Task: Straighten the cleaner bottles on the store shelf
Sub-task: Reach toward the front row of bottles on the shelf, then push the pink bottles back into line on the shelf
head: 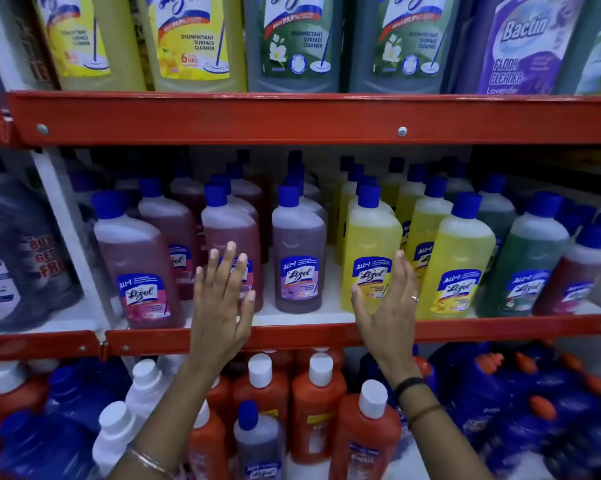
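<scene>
The middle shelf (292,332) holds rows of blue-capped cleaner bottles. A purple bottle (298,251) stands upright at the front, between my two hands. My left hand (219,299) is open, fingers spread, in front of a pink bottle (230,233) to the purple one's left. My right hand (389,306) is open too, its palm facing left, in front of a yellow bottle (370,251). Whether either hand touches a bottle is unclear. Another pink bottle (136,265) leans at the far left, and a second yellow bottle (460,258) tilts at the right.
A red rail (309,119) fronts the upper shelf, which carries large yellow, green and purple refill bottles. Green bottles (524,265) stand at the right of the middle shelf. Orange bottles (316,403) with white caps and blue jugs (500,403) crowd the lower shelf under my arms.
</scene>
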A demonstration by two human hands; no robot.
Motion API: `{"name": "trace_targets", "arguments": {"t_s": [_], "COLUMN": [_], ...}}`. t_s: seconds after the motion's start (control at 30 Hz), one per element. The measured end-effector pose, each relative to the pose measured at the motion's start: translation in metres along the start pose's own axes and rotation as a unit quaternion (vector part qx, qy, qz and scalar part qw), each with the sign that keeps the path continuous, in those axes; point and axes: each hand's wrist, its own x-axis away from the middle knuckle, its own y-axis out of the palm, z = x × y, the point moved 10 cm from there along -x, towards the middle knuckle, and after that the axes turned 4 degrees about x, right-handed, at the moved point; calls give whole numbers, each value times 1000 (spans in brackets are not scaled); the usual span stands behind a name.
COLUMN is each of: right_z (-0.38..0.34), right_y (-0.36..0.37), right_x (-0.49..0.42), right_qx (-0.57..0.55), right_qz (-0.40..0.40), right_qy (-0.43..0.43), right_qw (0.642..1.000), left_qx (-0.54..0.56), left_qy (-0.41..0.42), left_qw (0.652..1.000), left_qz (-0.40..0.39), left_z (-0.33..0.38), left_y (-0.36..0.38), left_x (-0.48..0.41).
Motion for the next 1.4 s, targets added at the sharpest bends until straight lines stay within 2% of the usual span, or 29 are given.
{"name": "trace_targets", "arguments": {"t_s": [0.13,0.27,0.37,0.6,0.77,1.07,1.17,1.23,1.3,1.4], "right_z": [16,24,29,31,31,32,40,37,6,-44], "right_y": [22,40,45,38,25,17,12,-2,-6,18], "right_x": [-5,-11,-15,-14,-5,5,7,16,33,50], "right_qx": [69,105,114,147,143,141,116,94,33,-56], "right_qz": [-45,-93,-114,-128,-107,-116,-87,-28,38,20], "right_qy": [93,141,167,144,133,130,134,129,80,19], "right_qw": [992,980,973,970,975,975,980,987,996,998], "left_qx": [-40,-116,-131,-135,-133,-129,-127,-120,-117,-110], "left_qy": [-63,-37,-36,-41,-47,-41,-58,-66,-71,-76], "left_qw": [997,991,989,988,987,986,986,985,985,985], "left_qz": [-27,-63,-58,-68,-77,-96,-96,-102,-107,-113], "left_z": [-25,-34,-35,-34,-35,-37,-35,-37,-53,-70], "left_y": [9,23,25,24,24,27,28,25,18,10], "left_x": [6,12,13,13,13,23,29,33,40,44]}}
